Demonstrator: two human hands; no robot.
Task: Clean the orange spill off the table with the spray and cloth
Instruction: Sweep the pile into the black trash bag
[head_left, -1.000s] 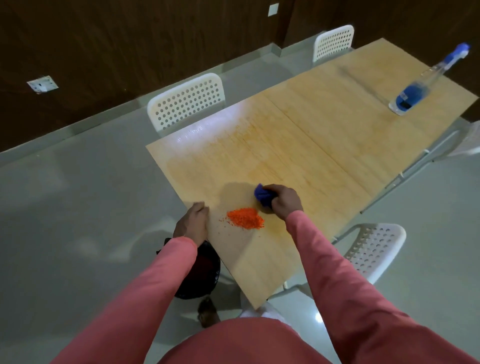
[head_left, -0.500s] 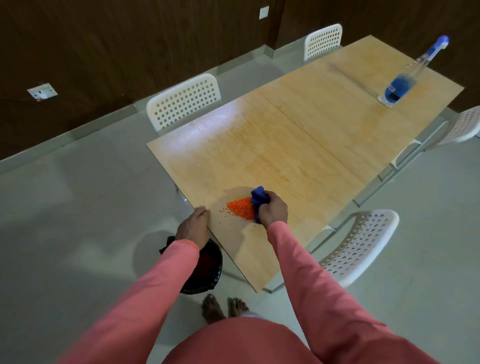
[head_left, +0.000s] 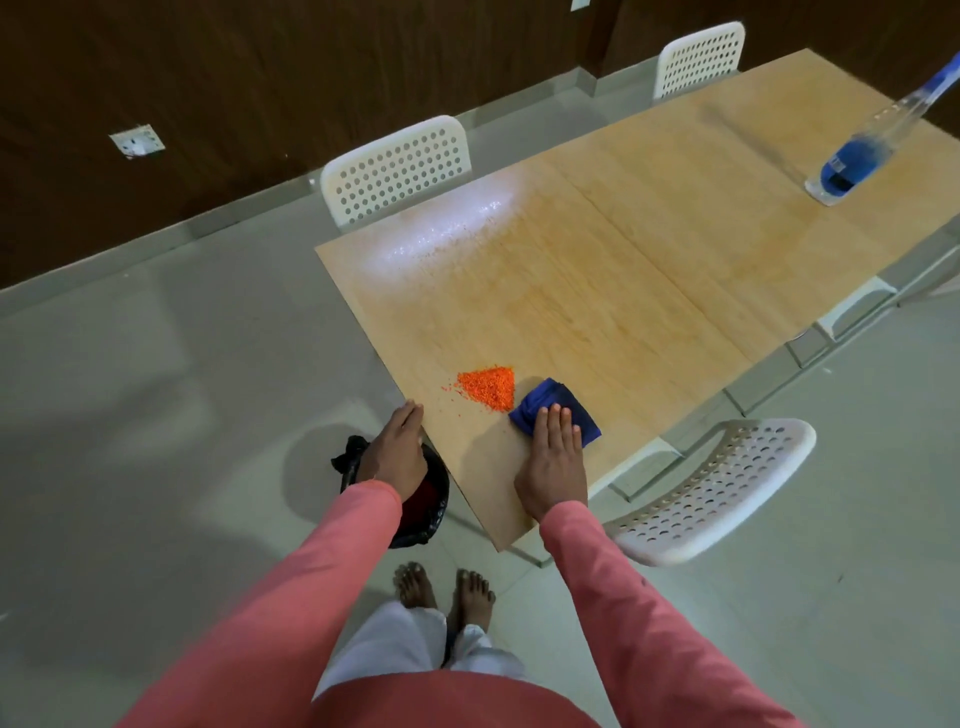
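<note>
A small heap of orange grains (head_left: 488, 387) lies near the left edge of the wooden table (head_left: 597, 291), with a few stray grains to its left. A folded blue cloth (head_left: 558, 405) sits just right of the heap. My right hand (head_left: 553, 465) lies flat with straight fingers pressing on the cloth's near part. My left hand (head_left: 397, 447) is held flat at the table's left edge, over a bin, holding nothing. The spray bottle (head_left: 862, 156) with blue liquid stands far off at the table's right end.
A black-lined bin (head_left: 421, 506) stands on the floor under the table's left edge. White perforated chairs stand at the far side (head_left: 397, 166), the far end (head_left: 698, 57) and the near right (head_left: 722, 488). My bare feet (head_left: 444, 592) are near the table corner.
The cloth pushed the orange heap toward the left edge, then drew back to its right. My right hand went from gripping the bunched cloth to pressing flat on it. The left hand stayed at the edge.
</note>
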